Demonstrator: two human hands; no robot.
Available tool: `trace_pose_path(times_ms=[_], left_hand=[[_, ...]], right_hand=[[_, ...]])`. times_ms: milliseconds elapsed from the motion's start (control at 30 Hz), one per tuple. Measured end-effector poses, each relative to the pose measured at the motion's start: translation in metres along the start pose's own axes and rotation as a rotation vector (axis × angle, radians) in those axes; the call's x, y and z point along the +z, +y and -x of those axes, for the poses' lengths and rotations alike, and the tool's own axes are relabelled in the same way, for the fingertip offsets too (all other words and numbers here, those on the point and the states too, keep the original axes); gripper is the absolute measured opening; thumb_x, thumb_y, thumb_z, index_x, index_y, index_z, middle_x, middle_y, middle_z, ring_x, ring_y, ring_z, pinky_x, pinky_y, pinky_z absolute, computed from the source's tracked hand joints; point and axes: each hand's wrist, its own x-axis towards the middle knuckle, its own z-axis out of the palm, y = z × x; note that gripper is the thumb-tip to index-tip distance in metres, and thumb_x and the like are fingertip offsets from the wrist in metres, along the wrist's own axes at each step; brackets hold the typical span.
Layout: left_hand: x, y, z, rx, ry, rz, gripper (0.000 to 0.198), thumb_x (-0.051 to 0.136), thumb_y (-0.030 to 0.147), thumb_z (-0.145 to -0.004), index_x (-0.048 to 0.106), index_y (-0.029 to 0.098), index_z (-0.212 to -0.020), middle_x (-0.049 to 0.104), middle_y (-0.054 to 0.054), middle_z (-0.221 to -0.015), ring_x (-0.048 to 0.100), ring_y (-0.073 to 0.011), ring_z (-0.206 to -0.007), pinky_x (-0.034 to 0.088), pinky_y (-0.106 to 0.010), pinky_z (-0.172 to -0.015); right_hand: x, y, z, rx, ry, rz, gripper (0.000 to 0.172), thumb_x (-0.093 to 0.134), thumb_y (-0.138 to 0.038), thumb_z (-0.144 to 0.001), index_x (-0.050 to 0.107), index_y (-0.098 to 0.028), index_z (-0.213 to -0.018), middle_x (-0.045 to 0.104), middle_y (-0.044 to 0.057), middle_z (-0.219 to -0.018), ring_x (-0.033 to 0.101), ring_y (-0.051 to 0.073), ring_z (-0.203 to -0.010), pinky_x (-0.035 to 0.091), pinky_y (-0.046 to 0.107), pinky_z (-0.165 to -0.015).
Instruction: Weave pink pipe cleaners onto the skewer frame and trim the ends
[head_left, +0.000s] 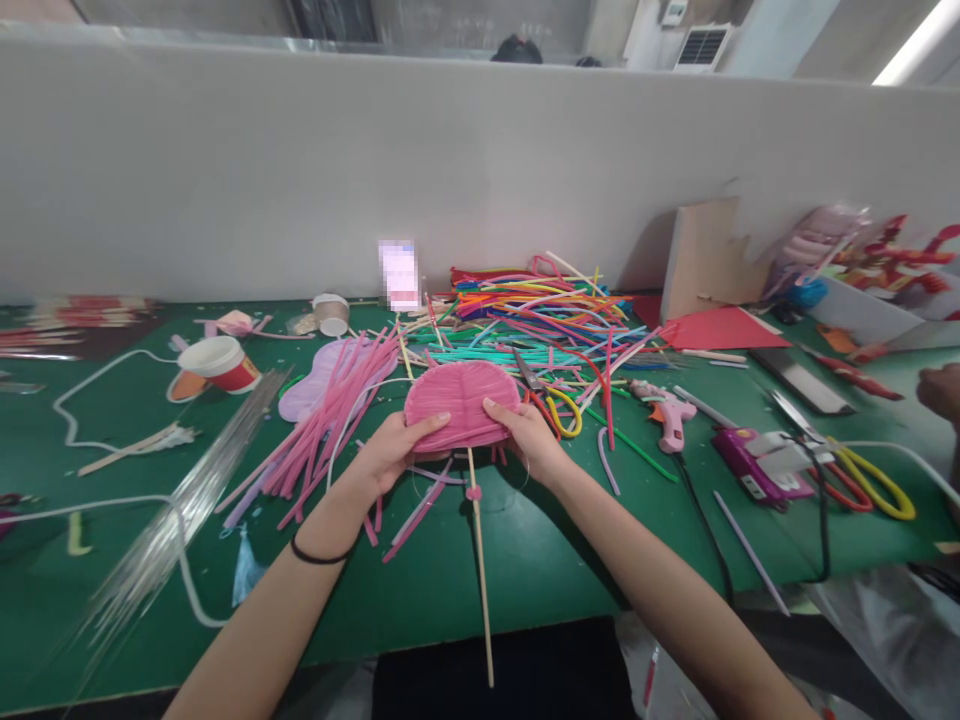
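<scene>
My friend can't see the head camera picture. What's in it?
Two bare hands, left and right, hold a rounded pink piece with a thin stick below it, over a green table. Around lie pink strips, a colourful heap of strands and a pink glue gun.

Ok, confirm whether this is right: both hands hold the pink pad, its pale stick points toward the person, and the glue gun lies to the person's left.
Wrong side: the head view shows the glue gun to the person's right. Both left hand and right hand do hold the pink pad, its pale stick toward the person.
</scene>
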Motion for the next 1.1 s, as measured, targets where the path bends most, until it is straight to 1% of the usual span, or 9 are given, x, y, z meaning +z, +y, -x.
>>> trace_pose_path(times_ms=[67,233,367,467,567,733,933,1033,1100], left_hand=[[-0.0025,0.0003,0.0009,-0.021,-0.022,-0.028,0.037,0.084,0.028,-0.064,0.073,0.013,-0.096,0.076,-0.012,-0.097,0.072,-0.0218,-0.075,0.061,-0.03,-0.064],[-0.0055,0.0005,0.0004,0.006,-0.024,-0.072,0.035,0.085,0.027,-0.063,0.074,0.013,-0.094,0.074,-0.012,-0.103,0.072,-0.0201,-0.08,0.06,-0.024,-0.063],[-0.0057,-0.0002,0.0011,-0.007,-0.05,-0.085,0.039,0.083,0.031,-0.066,0.073,0.013,-0.1,0.075,-0.014,-0.101,0.073,-0.0232,-0.081,0.061,-0.028,-0.065],[-0.0055,-0.0006,0.003,-0.044,-0.109,-0.108,0.042,0.081,0.033,-0.069,0.071,0.012,-0.104,0.075,-0.016,-0.098,0.074,-0.0259,-0.079,0.061,-0.031,-0.067],[-0.0053,-0.0018,0.0035,-0.071,-0.139,-0.134,0.039,0.078,0.037,-0.072,0.072,0.009,-0.098,0.075,-0.019,-0.093,0.074,-0.0276,-0.08,0.061,-0.031,-0.068],[-0.0051,-0.0041,0.0015,-0.059,-0.104,-0.143,0.033,0.077,0.037,-0.074,0.073,0.008,-0.09,0.075,-0.021,-0.089,0.074,-0.0276,-0.079,0.06,-0.029,-0.066],[-0.0039,-0.0063,0.0008,0.012,-0.066,-0.094,0.041,0.079,0.035,-0.07,0.072,0.013,-0.105,0.076,-0.015,-0.095,0.074,-0.028,-0.075,0.061,-0.033,-0.064],[-0.002,-0.007,0.0005,0.066,-0.048,-0.102,0.044,0.082,0.031,-0.068,0.072,0.014,-0.107,0.075,-0.013,-0.098,0.074,-0.027,-0.077,0.061,-0.033,-0.064],[-0.0002,-0.0069,0.0005,0.08,-0.035,-0.099,0.043,0.081,0.032,-0.068,0.072,0.014,-0.106,0.075,-0.013,-0.099,0.073,-0.0257,-0.076,0.06,-0.031,-0.061]], right_hand=[[-0.0001,-0.0022,0.0018,0.009,-0.008,0.002,0.034,0.081,-0.043,-0.065,0.073,-0.016,-0.084,0.076,0.004,-0.081,0.071,0.018,-0.072,0.055,0.03,-0.073],[0.0006,-0.0043,0.004,0.007,-0.036,-0.019,0.034,0.081,-0.042,-0.066,0.073,-0.015,-0.085,0.076,0.003,-0.079,0.07,0.017,-0.07,0.054,0.028,-0.073],[-0.0007,-0.0033,0.0026,0.004,-0.024,-0.009,0.035,0.082,-0.043,-0.065,0.072,-0.015,-0.083,0.075,0.004,-0.079,0.069,0.017,-0.069,0.054,0.029,-0.072],[-0.0028,-0.0033,0.0014,0.003,0.0,0.0,0.035,0.081,-0.043,-0.065,0.073,-0.015,-0.084,0.075,0.004,-0.078,0.07,0.017,-0.069,0.054,0.029,-0.072],[-0.0051,-0.0037,0.0004,0.006,0.004,-0.006,0.036,0.081,-0.043,-0.066,0.073,-0.015,-0.088,0.075,0.004,-0.079,0.07,0.017,-0.068,0.055,0.03,-0.071],[-0.0057,-0.0033,-0.0005,0.0,0.002,-0.016,0.036,0.081,-0.044,-0.066,0.072,-0.016,-0.086,0.075,0.004,-0.078,0.07,0.018,-0.068,0.056,0.03,-0.069],[-0.0036,-0.0009,0.0003,-0.01,-0.002,0.006,0.034,0.081,-0.044,-0.065,0.072,-0.016,-0.082,0.075,0.005,-0.081,0.071,0.019,-0.072,0.056,0.032,-0.073],[-0.004,0.0003,-0.0002,-0.009,-0.009,0.011,0.034,0.081,-0.044,-0.065,0.072,-0.016,-0.082,0.075,0.005,-0.082,0.07,0.019,-0.072,0.056,0.033,-0.073],[-0.0044,0.0009,-0.0008,-0.012,-0.009,0.009,0.034,0.081,-0.044,-0.065,0.072,-0.016,-0.081,0.075,0.005,-0.083,0.07,0.019,-0.071,0.056,0.032,-0.073]])
